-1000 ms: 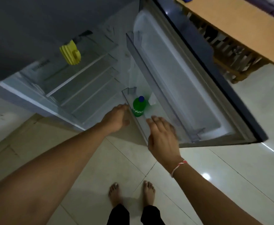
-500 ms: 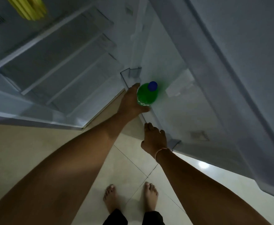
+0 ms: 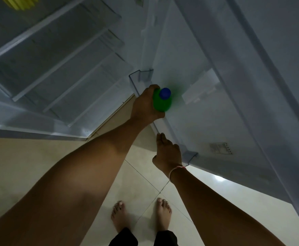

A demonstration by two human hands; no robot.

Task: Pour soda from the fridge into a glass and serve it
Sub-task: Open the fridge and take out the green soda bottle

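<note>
A green soda bottle (image 3: pixel 162 103) with a blue cap (image 3: pixel 165 93) stands in the lowest clear bin of the open fridge door (image 3: pixel 225 86). My left hand (image 3: pixel 145 106) is wrapped around the bottle's body from the left. My right hand (image 3: pixel 169 155) rests on the front rail of that door bin (image 3: pixel 160 127), fingers curled over its edge, a thread band on the wrist. No glass is in view.
The fridge interior (image 3: pixel 60 55) at the left shows several bare glass shelves and a yellow object (image 3: pixel 19 2) at the top. Pale floor tiles (image 3: pixel 141 176) lie below, with my bare feet (image 3: pixel 141 215) close to the fridge.
My left hand went from beside the bottle to closing around it. My right hand dropped onto the bin's rail. The view has moved in closer to the door.
</note>
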